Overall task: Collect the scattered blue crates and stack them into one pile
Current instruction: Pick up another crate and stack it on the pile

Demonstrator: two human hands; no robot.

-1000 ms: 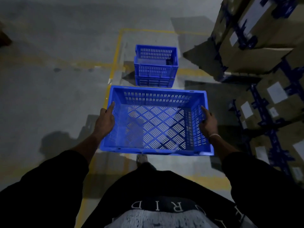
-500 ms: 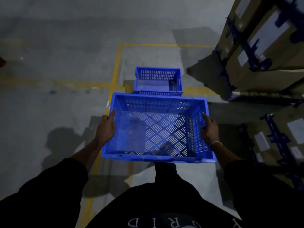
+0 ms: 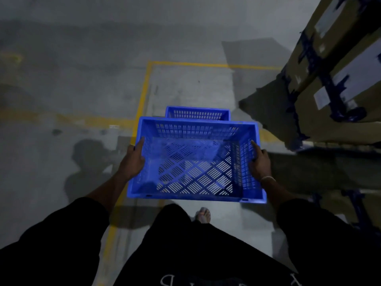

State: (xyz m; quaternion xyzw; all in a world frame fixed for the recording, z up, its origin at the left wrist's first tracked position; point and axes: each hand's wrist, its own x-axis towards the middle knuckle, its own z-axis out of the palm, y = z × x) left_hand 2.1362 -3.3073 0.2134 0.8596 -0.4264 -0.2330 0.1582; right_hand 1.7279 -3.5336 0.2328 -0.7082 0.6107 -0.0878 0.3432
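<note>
Left grip and right grip each clasp a short side wall of the blue crate, carried level above the floor. Just beyond its far rim: the crate pile, mostly hidden. Cardboard boxes to the right.

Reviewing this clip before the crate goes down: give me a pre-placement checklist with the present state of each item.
1. Left hand grip on the carried crate: ok, holds its left wall.
2. Right hand grip: ok, holds the right wall.
3. Carried crate empty: ok, nothing on its slotted floor.
4. Floor crate in reach ahead: ok, its far rim shows just beyond the carried crate.
5. Crates aligned for stacking: cannot tell, the carried crate hides most of the floor crate.
6. Clearance from the cardboard boxes at right: ok, apart.
</note>
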